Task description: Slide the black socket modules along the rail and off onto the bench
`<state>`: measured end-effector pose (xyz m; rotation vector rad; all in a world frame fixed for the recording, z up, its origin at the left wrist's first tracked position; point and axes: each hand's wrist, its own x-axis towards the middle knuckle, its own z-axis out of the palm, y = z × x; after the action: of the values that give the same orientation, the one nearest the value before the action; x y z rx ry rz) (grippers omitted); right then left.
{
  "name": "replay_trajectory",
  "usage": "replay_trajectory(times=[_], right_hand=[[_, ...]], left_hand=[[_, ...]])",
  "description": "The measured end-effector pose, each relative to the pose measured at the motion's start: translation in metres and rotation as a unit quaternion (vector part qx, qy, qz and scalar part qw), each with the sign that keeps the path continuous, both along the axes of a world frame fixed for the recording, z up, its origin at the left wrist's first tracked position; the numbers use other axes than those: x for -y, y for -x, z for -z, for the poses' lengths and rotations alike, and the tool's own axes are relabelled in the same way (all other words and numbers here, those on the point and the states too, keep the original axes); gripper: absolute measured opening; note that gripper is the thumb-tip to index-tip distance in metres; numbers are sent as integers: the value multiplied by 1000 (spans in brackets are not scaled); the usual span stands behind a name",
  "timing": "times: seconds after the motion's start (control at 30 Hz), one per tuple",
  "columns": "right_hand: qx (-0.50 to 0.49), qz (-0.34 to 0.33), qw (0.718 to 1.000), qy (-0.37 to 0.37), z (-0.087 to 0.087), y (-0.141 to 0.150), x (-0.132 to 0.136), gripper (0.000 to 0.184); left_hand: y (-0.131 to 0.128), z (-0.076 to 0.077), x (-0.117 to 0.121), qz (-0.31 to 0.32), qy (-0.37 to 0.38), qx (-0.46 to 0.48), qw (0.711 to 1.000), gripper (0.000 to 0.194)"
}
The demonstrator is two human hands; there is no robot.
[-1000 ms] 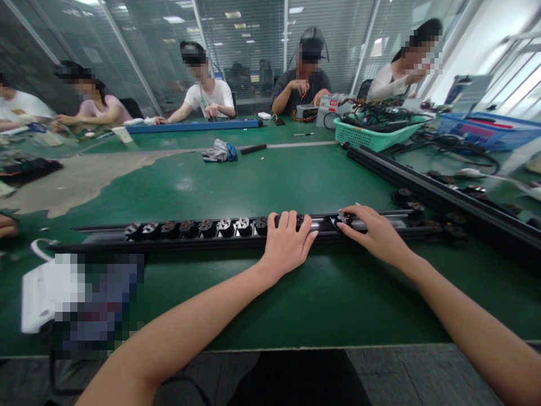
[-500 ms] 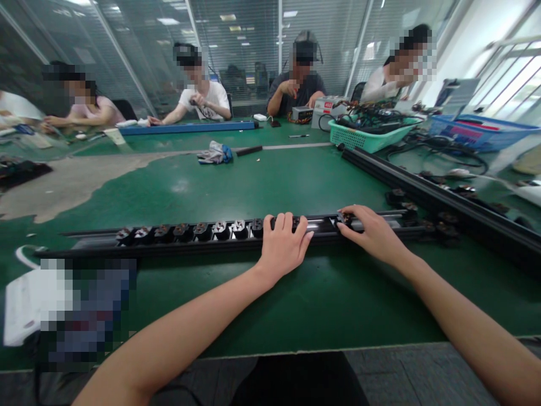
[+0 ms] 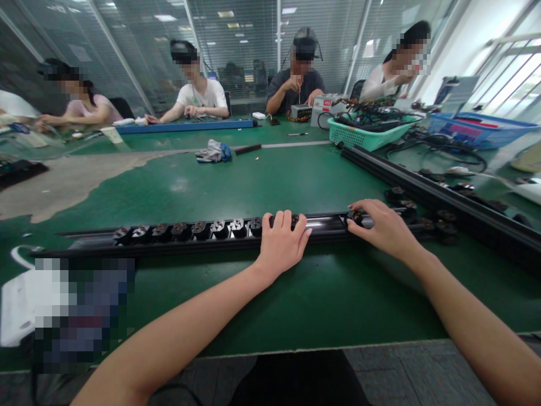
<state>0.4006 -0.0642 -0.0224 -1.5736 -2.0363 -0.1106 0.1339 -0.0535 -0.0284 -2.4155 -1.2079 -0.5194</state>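
Note:
A long black metal rail (image 3: 143,248) lies across the green table in front of me, with a row of black socket modules (image 3: 199,230) seated in its channel. My left hand (image 3: 281,239) bends its fingers over the right end of that row, covering several modules, with the thumb at the near side. Farther right, my right hand (image 3: 374,223) pinches a single socket module (image 3: 355,216) between thumb and fingers inside the channel. A stretch of bare shiny channel (image 3: 323,224) separates the two hands.
Loose socket modules (image 3: 443,220) lie beyond the rail's right end, near a second black rail (image 3: 401,172). Behind it stand a green basket (image 3: 359,135) of cables and a blue basket (image 3: 477,138). A glove (image 3: 213,152) lies mid-table. Co-workers sit opposite.
My right hand has slid to the right along the channel with the pinched socket module, widening the gap. My left hand stays over the row. The view has shifted slightly.

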Motion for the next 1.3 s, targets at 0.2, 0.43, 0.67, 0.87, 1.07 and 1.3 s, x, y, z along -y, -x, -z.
replay_trajectory(times=[0.2,0.43,0.67,0.87,1.07,1.3], right_hand=[[72,12,997,-31,-1,-2,-2,31],[72,106,991,-48,8,5,-3,48],[59,104,992,-27,12,9,-5,34],[34,105,994,-19,13,4,-7,31],[23,112,993,-14,13,-2,-8,27],[8,122,992,-10,13,-6,-9,26]], left_hand=[[0,0,-1,3,6,5,1000,46],[0,0,-1,3,5,9,1000,46],[0,1,-1,7,1,9,1000,46],[0,2,-2,7,2,13,1000,45],[1,1,-1,5,-2,7,1000,45],[0,2,-1,5,-2,4,1000,45]])
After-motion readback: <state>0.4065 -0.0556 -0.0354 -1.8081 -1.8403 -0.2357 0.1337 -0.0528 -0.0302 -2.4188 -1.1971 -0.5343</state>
